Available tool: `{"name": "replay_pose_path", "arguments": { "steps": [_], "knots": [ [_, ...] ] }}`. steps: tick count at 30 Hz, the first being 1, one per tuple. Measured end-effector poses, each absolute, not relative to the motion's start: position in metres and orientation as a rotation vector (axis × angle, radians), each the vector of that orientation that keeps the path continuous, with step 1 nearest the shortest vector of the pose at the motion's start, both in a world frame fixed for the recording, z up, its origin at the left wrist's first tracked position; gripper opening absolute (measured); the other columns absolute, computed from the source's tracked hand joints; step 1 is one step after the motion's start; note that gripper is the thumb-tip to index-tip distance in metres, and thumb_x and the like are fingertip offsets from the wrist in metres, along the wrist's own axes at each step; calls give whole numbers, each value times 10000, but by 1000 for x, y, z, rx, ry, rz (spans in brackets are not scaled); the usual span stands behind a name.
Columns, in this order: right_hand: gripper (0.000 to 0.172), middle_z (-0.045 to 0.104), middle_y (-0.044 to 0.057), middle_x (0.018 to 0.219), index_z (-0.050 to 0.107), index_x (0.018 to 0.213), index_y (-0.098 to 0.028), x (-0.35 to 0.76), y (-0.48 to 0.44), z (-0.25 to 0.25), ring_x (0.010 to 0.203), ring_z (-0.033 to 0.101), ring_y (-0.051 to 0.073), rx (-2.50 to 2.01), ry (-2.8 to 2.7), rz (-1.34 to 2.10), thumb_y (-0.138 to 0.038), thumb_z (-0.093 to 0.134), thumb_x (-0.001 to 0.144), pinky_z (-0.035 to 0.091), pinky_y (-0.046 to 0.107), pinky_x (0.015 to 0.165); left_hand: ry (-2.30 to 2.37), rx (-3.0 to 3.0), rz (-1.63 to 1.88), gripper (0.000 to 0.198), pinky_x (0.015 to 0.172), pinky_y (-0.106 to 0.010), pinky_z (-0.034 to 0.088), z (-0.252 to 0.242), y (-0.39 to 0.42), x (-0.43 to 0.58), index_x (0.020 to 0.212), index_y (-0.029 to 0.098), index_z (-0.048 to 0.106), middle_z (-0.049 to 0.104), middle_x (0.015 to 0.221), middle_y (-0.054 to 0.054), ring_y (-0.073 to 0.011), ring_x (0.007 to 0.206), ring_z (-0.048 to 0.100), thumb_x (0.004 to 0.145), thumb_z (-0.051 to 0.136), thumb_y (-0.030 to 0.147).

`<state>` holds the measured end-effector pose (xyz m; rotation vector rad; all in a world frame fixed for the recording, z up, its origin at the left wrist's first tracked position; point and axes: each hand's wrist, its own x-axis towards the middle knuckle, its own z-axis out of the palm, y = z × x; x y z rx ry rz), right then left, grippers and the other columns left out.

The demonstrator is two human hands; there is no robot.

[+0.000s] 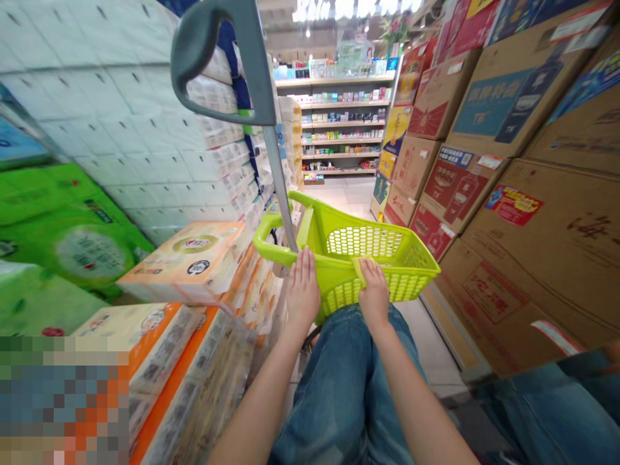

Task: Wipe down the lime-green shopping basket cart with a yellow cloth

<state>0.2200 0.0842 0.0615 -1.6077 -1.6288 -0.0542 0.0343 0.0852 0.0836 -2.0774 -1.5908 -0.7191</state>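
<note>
Two hands: left hand (303,290), right hand (374,294); one green basket (414,281); one grey handle (190,51).

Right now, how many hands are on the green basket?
2. The left hand lies on the green shopping basket, at its near rim beside the grey pull handle; the right hand rests on the same rim further right. No others show.

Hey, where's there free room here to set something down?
Inside the green basket, beyond left hand and right hand on its rim, looks empty. The floor between tissue packs and cardboard boxes is bare; both sides are crowded.
</note>
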Motion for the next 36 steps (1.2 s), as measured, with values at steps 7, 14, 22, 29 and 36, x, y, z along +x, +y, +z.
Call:
{"name": "replay_pose_path", "arguments": {
  "steps": [7, 14, 22, 29, 36],
  "knots": [
    [810, 530, 43, 1473, 512, 1429, -196, 140, 96, 102, 1410, 394, 201, -1352, -1788, 85, 68, 371, 676, 292, 421, 1217, -1594, -2036, -710, 707, 1229, -442, 245, 81, 86, 34, 1563, 48, 134, 191, 1640, -138, -235, 1533, 96, 890, 348, 79],
    [874, 494, 31, 1502, 439, 1482, -220, 193, 90, 74, 1422, 380, 190, -1393, -1821, -23, 69, 370, 660, 295, 420, 1218, -1576, -2069, -715, 756, 1230, -455, 238, 84, 85, 34, 1565, 42, 94, 176, 1640, -150, -249, 1531, 117, 869, 387, 87],
    [829, 527, 68, 1472, 494, 1444, -211, 258, 85, 46, 1418, 396, 234, -1607, -1634, -135, 69, 386, 671, 322, 470, 1194, -1600, -2068, -716, 799, 1233, -457, 226, 84, 85, 37, 1563, 33, 73, 164, 1641, -150, -255, 1531, 111, 840, 408, 73],
    [835, 520, 54, 1480, 490, 1446, -196, 151, 94, 91, 1412, 391, 217, -1347, -1763, 53, 75, 377, 664, 293, 440, 1215, -1591, -2043, -704, 691, 1218, -456, 269, 84, 85, 36, 1557, 33, 148, 222, 1629, -155, -261, 1527, 141, 902, 358, 87],
    [891, 468, 33, 1523, 424, 1491, -217, 174, 93, 77, 1431, 365, 186, -1320, -1835, 25, 72, 363, 650, 280, 421, 1224, -1570, -2070, -713, 719, 1224, -462, 249, 85, 83, 33, 1563, 42, 118, 217, 1632, -149, -254, 1529, 139, 893, 372, 97]
  ]
}}
